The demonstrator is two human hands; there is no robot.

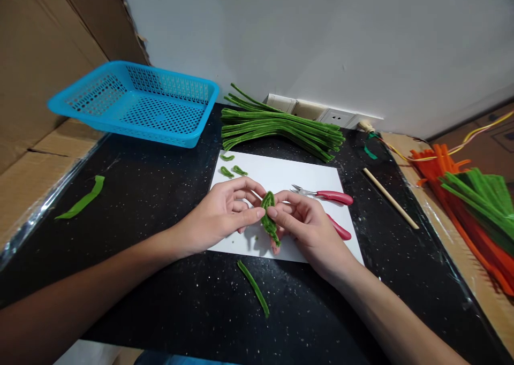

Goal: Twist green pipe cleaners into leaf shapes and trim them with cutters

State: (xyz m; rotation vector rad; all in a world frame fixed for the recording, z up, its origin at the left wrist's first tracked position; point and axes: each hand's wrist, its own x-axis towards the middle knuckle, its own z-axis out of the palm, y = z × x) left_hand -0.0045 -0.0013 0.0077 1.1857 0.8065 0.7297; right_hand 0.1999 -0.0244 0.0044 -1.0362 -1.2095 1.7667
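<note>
Between both hands, over a white sheet [277,167], is a leaf-like piece of bent green pipe cleaner [270,227]. My left hand [225,210] pinches its left edge between thumb and fingers. On its right edge, the thumb and fingers of my right hand [303,220] are closed too. Beyond my left hand, small folded green pipe cleaner pieces [227,172] lie on the sheet's far left corner. Red-handled cutters [335,197] rest by my right hand, which partly covers them. A short straight pipe cleaner [254,289] lies on the black tabletop nearer to me.
A blue plastic basket [160,108] stands at the back left. Against the wall lies a bundle of green pipe cleaners [277,127]. A wooden stick [389,198] is on the right, with orange and green bundles [482,199] beyond. A green strip [84,198] lies left.
</note>
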